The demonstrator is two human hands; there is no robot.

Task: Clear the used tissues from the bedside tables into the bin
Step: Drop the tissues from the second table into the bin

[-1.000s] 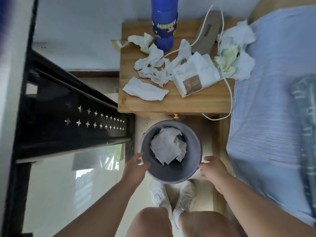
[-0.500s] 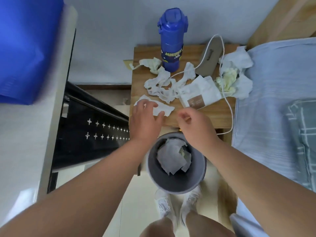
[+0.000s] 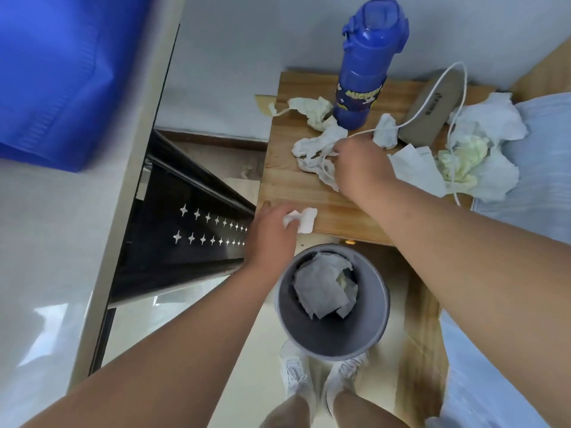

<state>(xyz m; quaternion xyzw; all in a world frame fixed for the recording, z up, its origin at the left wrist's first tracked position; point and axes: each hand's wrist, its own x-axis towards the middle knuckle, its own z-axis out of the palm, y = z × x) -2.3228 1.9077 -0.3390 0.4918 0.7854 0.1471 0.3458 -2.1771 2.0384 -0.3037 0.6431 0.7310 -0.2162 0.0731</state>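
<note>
My left hand [image 3: 272, 233] grips a crumpled white tissue [image 3: 304, 219] at the front left edge of the wooden bedside table [image 3: 287, 186]. My right hand [image 3: 358, 163] reaches over the middle of the table and pinches a twisted white tissue [image 3: 312, 149]. More tissues lie by the blue bottle [image 3: 309, 111], near the cable [image 3: 384, 134] and in a big heap at the right edge [image 3: 482, 156]. The grey bin [image 3: 332, 338] stands on the floor below the table's front edge, with white tissues [image 3: 323, 288] inside it.
A tall blue bottle [image 3: 367, 66] stands at the back of the table. A grey flat device [image 3: 431, 108] with a white cable [image 3: 451, 84] lies behind a white packet [image 3: 414, 171]. The bed [image 3: 543, 149] is on the right, a black perforated rail [image 3: 191, 230] on the left.
Both hands left the bin rim and rose to the table. My left hand closed on the flat tissue at the front edge and bunched it; my right hand reached forward onto the tissue cluster.
</note>
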